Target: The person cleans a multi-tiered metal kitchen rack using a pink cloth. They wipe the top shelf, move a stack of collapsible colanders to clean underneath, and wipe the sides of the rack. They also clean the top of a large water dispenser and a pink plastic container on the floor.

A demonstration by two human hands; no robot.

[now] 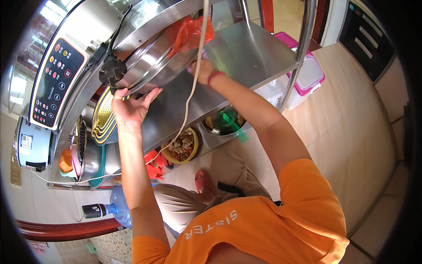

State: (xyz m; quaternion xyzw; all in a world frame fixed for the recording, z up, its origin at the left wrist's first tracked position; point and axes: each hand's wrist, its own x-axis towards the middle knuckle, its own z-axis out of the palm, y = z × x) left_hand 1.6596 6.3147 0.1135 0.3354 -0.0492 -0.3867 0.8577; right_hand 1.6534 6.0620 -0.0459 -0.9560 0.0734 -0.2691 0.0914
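A large stainless steel basin (161, 62) is tilted over the metal shelf (254, 56), with a red plastic bag (193, 33) at its far side. My left hand (132, 105) grips the basin's near left rim, its thumb and fingers around the edge. My right hand (202, 70), with a red cord bracelet at the wrist, is at the basin's right side; its fingers are blurred and partly behind a white cable (195, 77). Something small and pinkish shows at those fingers, too blurred to name. Whether the right hand grips the rim is unclear.
A black plug (112, 71) hangs beside my left hand. Yellow and grey colanders (104, 120) stand at the left. Below the shelf are a yellow bowl of food pieces (180, 145) and a metal bowl with a green strap (234, 125). A pink-lidded plastic box (306, 74) stands right.
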